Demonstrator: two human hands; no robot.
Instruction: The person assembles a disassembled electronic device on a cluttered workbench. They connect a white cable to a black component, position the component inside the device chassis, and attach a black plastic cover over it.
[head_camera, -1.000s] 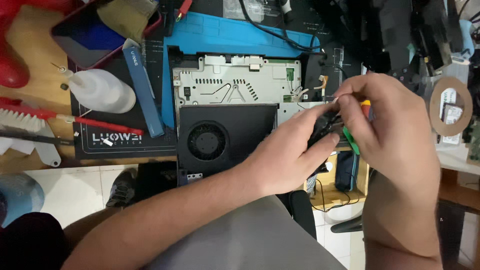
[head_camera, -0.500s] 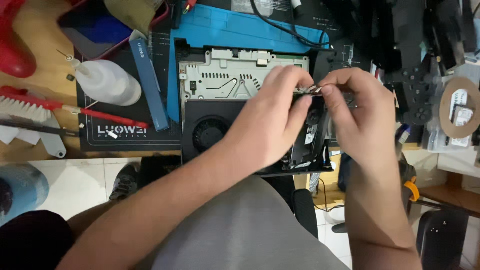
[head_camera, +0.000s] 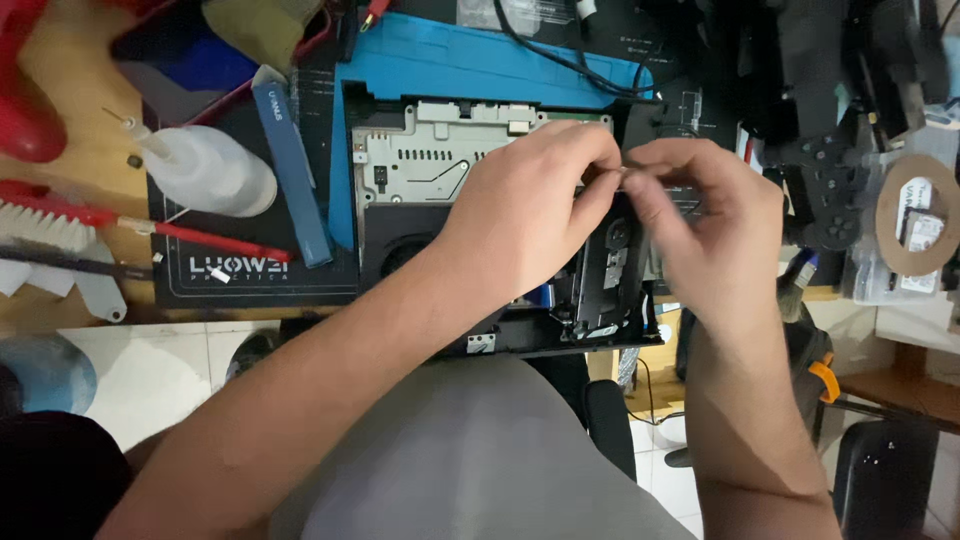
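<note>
An opened black console (head_camera: 430, 165) with a grey metal shield lies on a blue mat (head_camera: 480, 65). A black drive unit (head_camera: 605, 270) stands tilted on its edge at the console's right side. My left hand (head_camera: 530, 210) and my right hand (head_camera: 700, 230) meet just above that unit. Their fingertips pinch a small pale piece (head_camera: 622, 174) between them. What the piece is stays too small to tell. My left forearm hides the console's fan and front edge.
A white squeeze bottle (head_camera: 215, 170), a blue pry bar (head_camera: 290, 175), a red-handled brush (head_camera: 60, 215) and a thin red tool (head_camera: 215, 240) lie on the left by a black mat (head_camera: 250, 285). Black parts and a tape roll (head_camera: 915, 215) crowd the right. A black cable (head_camera: 560, 55) crosses the mat.
Both hands have come up from the console's right front edge to above the drive unit. The green-handled tool seen a second ago is out of sight. The drive unit now stands more upright.
</note>
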